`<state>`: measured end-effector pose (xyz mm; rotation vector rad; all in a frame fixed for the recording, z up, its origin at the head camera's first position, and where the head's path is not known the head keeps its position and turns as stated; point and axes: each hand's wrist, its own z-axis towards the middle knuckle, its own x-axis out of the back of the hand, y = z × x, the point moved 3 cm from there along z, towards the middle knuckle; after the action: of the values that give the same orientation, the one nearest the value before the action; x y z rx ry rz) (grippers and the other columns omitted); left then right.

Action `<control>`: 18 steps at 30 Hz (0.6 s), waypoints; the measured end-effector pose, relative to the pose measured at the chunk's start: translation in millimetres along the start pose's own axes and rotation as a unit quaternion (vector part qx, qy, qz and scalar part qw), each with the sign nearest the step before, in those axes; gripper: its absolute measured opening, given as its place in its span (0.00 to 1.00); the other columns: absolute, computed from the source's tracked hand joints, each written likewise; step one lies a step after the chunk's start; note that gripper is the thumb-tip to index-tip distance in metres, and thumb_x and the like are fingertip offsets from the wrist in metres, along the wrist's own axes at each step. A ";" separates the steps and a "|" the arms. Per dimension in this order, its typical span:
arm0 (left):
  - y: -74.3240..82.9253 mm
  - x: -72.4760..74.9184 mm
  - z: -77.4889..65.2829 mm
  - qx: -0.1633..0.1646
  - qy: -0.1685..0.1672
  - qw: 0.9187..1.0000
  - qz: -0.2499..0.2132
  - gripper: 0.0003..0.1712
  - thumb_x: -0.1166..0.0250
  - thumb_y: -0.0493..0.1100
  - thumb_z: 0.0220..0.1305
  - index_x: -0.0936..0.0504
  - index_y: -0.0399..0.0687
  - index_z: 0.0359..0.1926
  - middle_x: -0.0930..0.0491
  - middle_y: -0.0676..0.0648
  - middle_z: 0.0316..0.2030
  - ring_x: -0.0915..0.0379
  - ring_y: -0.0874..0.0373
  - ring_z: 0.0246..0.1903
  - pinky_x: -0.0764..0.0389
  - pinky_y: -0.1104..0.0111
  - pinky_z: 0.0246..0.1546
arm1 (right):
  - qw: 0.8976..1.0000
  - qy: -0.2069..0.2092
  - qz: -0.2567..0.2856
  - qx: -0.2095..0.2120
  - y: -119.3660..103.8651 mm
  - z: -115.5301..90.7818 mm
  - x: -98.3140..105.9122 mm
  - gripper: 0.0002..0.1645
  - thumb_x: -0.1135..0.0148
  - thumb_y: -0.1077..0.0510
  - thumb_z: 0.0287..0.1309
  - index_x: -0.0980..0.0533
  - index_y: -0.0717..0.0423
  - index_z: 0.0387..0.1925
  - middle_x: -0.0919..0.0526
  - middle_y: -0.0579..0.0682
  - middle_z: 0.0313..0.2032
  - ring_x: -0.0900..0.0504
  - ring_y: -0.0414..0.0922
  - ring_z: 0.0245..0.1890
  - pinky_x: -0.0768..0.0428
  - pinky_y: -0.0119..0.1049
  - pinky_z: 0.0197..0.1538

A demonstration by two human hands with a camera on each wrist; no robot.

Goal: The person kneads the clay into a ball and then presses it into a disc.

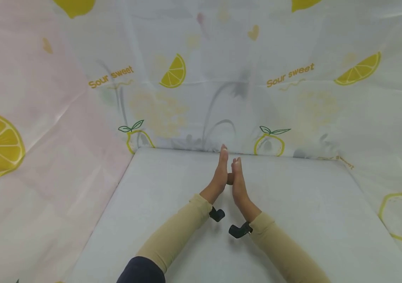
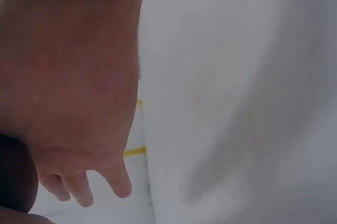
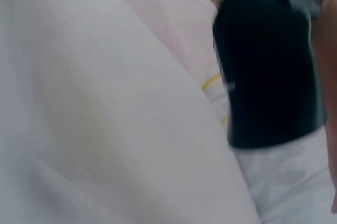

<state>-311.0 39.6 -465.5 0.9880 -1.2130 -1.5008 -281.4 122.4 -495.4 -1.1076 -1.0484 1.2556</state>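
Between the two upright palms is a small brown ball-like thing (image 1: pixel 230 179). The left hand (image 1: pixel 221 171) has straight fingers pointing up and away, and its palm rests against one side of the ball. From the other side the right hand (image 1: pixel 239 182) presses it, fingers also straight. In the left wrist view the left palm (image 2: pixel 79 77) fills the upper left, with the dark round thing (image 2: pixel 16 176) cut off at the left edge. A black wrist camera (image 3: pixel 271 71) blocks much of the right wrist view, and the ball is hidden there.
Below the hands lies a white tabletop (image 1: pixel 172 177). A lemon-print curtain (image 1: pixel 204 106) hangs behind it and along both sides. Black wrist cameras, one on the left wrist (image 1: pixel 217 214) and one on the right (image 1: pixel 239 230), jut inward near each other.
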 end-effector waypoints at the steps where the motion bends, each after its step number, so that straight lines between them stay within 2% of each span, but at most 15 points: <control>1: -0.1 1.3 1.2 0.000 0.003 1.000 0.003 0.40 0.70 0.64 0.80 0.62 0.49 0.82 0.60 0.49 0.81 0.69 0.57 0.79 0.63 0.55 0.77 | 1.000 -0.001 0.001 0.004 -1.6 -2.4 -1.7 0.42 0.75 0.37 0.79 0.68 0.52 0.81 0.57 0.52 0.81 0.54 0.48 0.80 0.62 0.47 0.79; 7: -6.1 9.6 3.1 0.015 0.024 1.000 0.011 0.43 0.69 0.67 0.79 0.62 0.51 0.82 0.62 0.51 0.81 0.69 0.57 0.79 0.63 0.55 0.77 | 0.999 -0.015 0.022 0.039 -14.8 -10.5 -10.8 0.47 0.74 0.33 0.77 0.68 0.56 0.81 0.58 0.55 0.81 0.55 0.50 0.80 0.61 0.48 0.79; 10: -10.1 11.9 2.3 0.024 0.022 0.999 0.010 0.42 0.71 0.67 0.79 0.62 0.51 0.82 0.63 0.51 0.81 0.70 0.57 0.79 0.64 0.55 0.77 | 0.998 -0.020 0.029 0.050 -21.1 -11.5 -12.6 0.46 0.75 0.33 0.78 0.69 0.57 0.81 0.60 0.55 0.81 0.57 0.48 0.80 0.62 0.47 0.79; 18: -11.9 0.7 -5.8 0.025 -0.056 0.998 0.011 0.40 0.74 0.64 0.80 0.66 0.51 0.82 0.60 0.48 0.81 0.69 0.58 0.79 0.64 0.55 0.77 | 0.998 0.009 0.033 0.059 -36.6 -0.8 -2.1 0.43 0.74 0.37 0.78 0.68 0.54 0.81 0.58 0.49 0.81 0.58 0.40 0.80 0.59 0.40 0.79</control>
<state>-307.7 38.4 -478.2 0.9299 -1.3438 -1.5316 -274.5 120.3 -459.5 -1.0692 -0.9187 1.3402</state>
